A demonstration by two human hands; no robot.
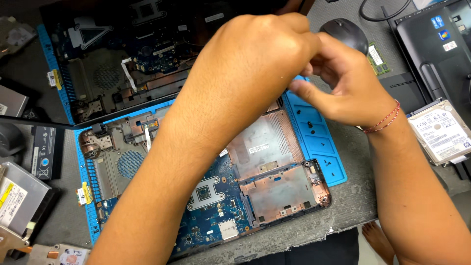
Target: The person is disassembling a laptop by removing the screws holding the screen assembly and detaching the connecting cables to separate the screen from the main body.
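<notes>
Blue mat (324,147) under opened laptop base (255,172) on counter (353,196) | my left hand (250,59) fisted above base's top right edge, contents hidden, can't tell | my right hand (343,83) just beside it, fingers (304,91) pinched narrow, anything between them too small to see | mouse (346,32) partly covered | hard drive (439,130) at right
</notes>
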